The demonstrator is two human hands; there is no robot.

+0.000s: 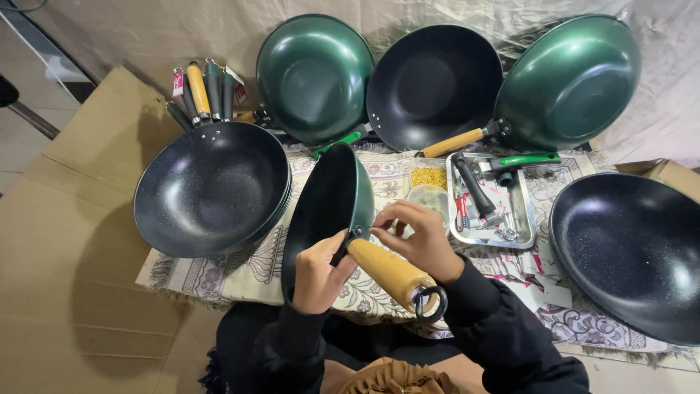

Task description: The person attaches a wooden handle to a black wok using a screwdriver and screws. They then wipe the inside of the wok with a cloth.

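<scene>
I hold a green wok [328,208] tilted on its side over a patterned cloth [240,273], its dark inside facing left. My left hand [317,273] grips the wok's rim beside the handle joint. My right hand [415,237] pinches at the joint where the yellow wooden handle [386,270] meets the pan. A metal hanging ring [430,303] sits at the handle's near end.
A stack of dark woks [211,190] lies left, with spare handles [200,91] behind it. Green woks [313,73] [572,80] and a dark wok [434,84] lean at the back. A metal tray [525,233] holds tools and screws. Another dark wok [634,252] lies right.
</scene>
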